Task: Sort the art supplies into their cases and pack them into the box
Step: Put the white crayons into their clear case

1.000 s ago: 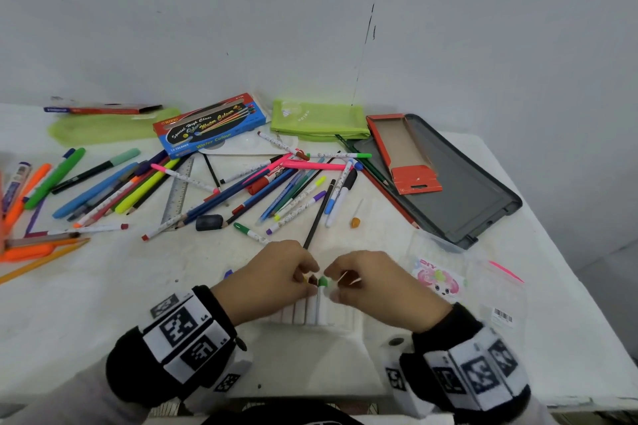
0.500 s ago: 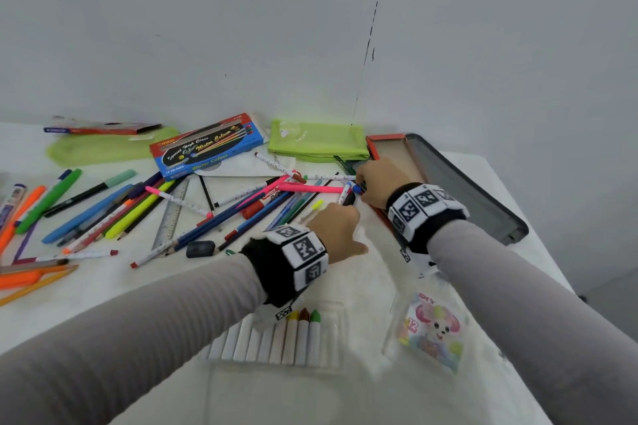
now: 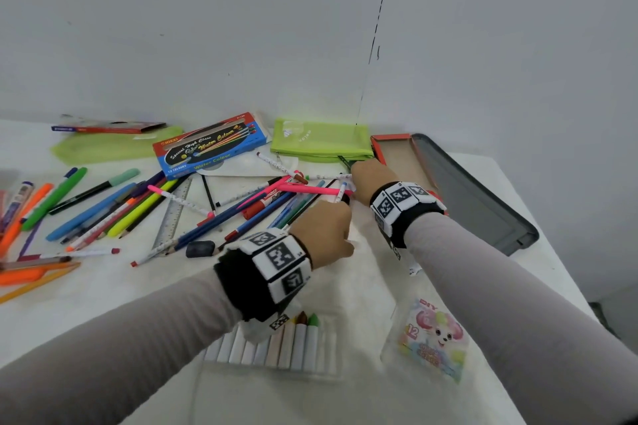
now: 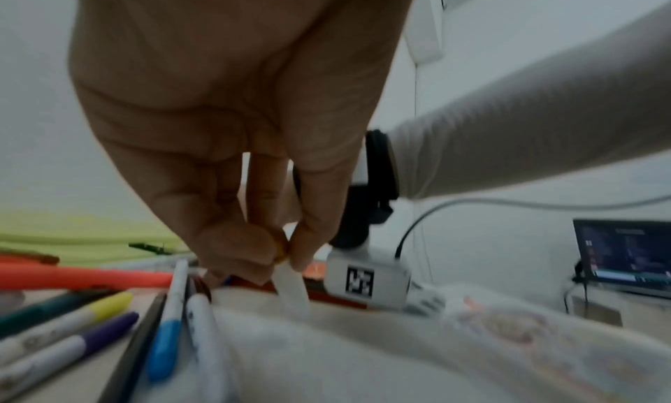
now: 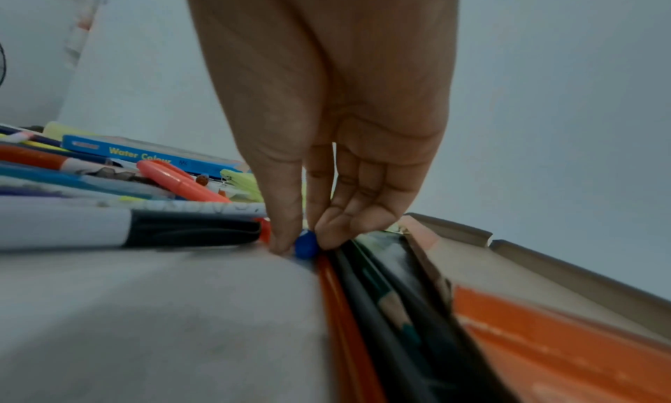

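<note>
The table [image 3: 103, 290] is strewn with pens, and along its right side lies the grey box [image 3: 483, 203] with an orange cardboard tray [image 3: 397, 155] against it. Next down in size are the green zip pouch [image 3: 321, 140] and the blue carton [image 3: 210, 145], printed "NIKKI", "Water Colour" and "12 COLOURS". Nearest the person sits the clear crayon case [image 3: 293, 345] with its row of white-wrapped sticks, beside a bag reading "DIY" and "12" [image 3: 431, 338].

The hands work apart but close together at the pile's right edge. The left hand [image 3: 321, 231] pinches a small white crayon with an orange tip [image 4: 292, 288] — light and stiff, likely to snap if bent, so best held at the wrapped middle. The right hand [image 3: 369, 183] pinches a small blue piece [image 5: 305, 244] between thumb and fingertips; smooth and tiny, it could slip — whether cap or crayon, I cannot tell.
</note>
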